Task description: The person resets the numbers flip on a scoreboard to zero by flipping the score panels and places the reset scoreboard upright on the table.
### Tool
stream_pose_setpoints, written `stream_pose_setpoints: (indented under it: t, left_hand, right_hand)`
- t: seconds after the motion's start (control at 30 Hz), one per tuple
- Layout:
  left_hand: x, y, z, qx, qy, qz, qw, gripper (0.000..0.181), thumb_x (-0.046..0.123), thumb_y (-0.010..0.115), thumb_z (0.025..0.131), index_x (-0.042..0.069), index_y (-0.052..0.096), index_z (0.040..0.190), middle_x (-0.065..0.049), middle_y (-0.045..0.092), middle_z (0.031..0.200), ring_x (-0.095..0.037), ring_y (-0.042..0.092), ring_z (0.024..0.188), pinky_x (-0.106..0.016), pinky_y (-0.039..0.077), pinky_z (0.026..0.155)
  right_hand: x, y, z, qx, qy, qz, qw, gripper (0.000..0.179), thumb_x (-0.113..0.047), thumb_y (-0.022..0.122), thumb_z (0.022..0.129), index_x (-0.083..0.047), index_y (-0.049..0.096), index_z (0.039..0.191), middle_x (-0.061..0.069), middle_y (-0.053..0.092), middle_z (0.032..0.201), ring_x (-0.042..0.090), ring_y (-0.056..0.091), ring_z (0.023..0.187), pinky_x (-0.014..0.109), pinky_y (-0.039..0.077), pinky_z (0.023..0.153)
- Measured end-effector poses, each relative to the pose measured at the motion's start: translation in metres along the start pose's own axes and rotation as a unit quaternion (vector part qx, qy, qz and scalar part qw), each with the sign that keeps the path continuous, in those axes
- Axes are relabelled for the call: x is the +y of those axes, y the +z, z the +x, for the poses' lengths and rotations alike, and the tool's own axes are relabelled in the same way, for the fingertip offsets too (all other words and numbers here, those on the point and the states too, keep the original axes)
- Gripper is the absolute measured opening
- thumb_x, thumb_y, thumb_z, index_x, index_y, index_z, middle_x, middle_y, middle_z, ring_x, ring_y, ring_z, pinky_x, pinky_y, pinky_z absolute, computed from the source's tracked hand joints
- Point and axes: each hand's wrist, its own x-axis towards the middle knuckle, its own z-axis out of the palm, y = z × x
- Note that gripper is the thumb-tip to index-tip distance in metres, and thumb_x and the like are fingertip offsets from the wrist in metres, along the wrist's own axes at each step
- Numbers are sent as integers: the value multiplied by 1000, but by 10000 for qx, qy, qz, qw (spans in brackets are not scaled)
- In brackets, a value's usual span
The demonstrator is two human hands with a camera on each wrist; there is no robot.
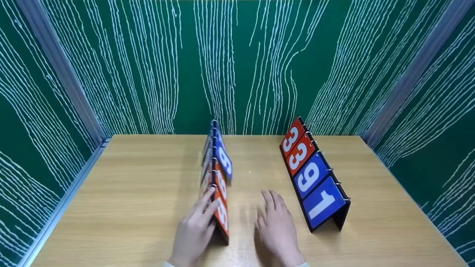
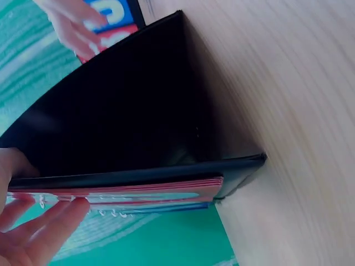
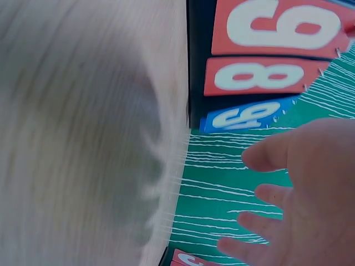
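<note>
A black tent-shaped flip scoreboard (image 1: 222,218) with red and blue number cards on rings stands left of centre. My left hand (image 1: 193,228) grips it near the top of its near end, fingertips on the red cards (image 2: 155,191) of its outer left side in the left wrist view. One blue card (image 1: 223,155) sticks out from the right face. Between the two boards, my right hand (image 1: 276,226) is held over the table with fingers spread, touching nothing. On the right stands a second flip scoreboard (image 1: 311,178), showing red 3s and blue cards.
Both boards stand on a light wooden table (image 1: 141,178). Green walls (image 1: 245,66) with pale wavy lines enclose its back and sides, with grey posts (image 1: 65,70) at the corners.
</note>
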Motion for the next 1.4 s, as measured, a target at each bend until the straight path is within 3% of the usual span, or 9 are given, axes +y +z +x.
stream_pose_setpoints:
  t: [0.37, 0.63, 0.83, 0.97, 1.07, 1.2, 1.3, 1.4]
  left_hand:
    - [43, 28, 10, -307, -132, -184, 9993, 60, 0, 85, 58, 15, 72, 115, -8, 65, 138, -29, 70, 116, -32, 63, 75]
    - [62, 44, 17, -320, 7, -43, 9995, 54, 4, 83, 60, 18, 71, 111, -6, 65, 136, -24, 69, 116, -30, 63, 71]
    - [64, 46, 17, -279, 24, 165, 9995, 54, 5, 82, 58, 20, 70, 108, -4, 66, 135, -21, 70, 111, -32, 61, 58]
    - [59, 46, 16, -309, 68, 231, 9992, 54, 8, 82, 58, 22, 70, 108, -2, 64, 135, -20, 70, 109, -34, 58, 53]
    - [54, 47, 13, -290, 119, 180, 9993, 63, 13, 85, 59, 22, 66, 119, -1, 63, 136, -19, 69, 111, -31, 59, 55]
    - [48, 52, 7, -67, 127, -5, 9999, 83, 19, 89, 58, 15, 54, 134, -2, 63, 136, -18, 69, 113, -29, 60, 63]
    - [47, 53, 7, -26, 109, -60, 9999, 85, 21, 89, 58, 11, 49, 132, -2, 62, 133, -17, 69, 111, -28, 60, 63]
    - [50, 51, 10, -256, 4, 47, 9997, 82, 25, 89, 60, 10, 47, 129, -3, 60, 131, -17, 67, 109, -28, 60, 61]
  right_hand:
    - [2, -1, 3, 238, 48, -55, 9997, 56, -20, 60, 97, -8, 45, 150, 18, 49, 152, 44, 40, 146, 62, 39, 115]
    - [2, -3, 5, 267, 278, 29, 9993, 55, -20, 58, 98, -7, 46, 150, 19, 49, 152, 44, 41, 145, 62, 38, 115]
    - [4, 0, 2, 640, -14, -31, 9979, 53, -15, 62, 94, -3, 51, 145, 21, 55, 145, 45, 49, 139, 63, 45, 107]
    - [4, 1, 2, 601, -4, -8, 9982, 53, -16, 61, 94, -4, 51, 145, 21, 54, 146, 45, 48, 139, 63, 45, 107]
    - [4, 0, 2, 477, 81, -4, 9988, 53, -17, 60, 96, -6, 50, 146, 20, 53, 148, 44, 47, 141, 63, 43, 109]
    - [4, -1, 1, 599, -79, -62, 9982, 52, -17, 61, 95, -3, 51, 144, 21, 55, 145, 43, 50, 138, 61, 46, 108]
    - [4, -2, 0, 737, -237, -66, 9970, 51, -16, 63, 94, -2, 53, 143, 22, 57, 142, 43, 53, 135, 59, 47, 107]
    - [3, -3, 2, 732, -236, 0, 9970, 51, -16, 64, 94, -2, 54, 142, 22, 57, 142, 42, 54, 134, 58, 48, 107]
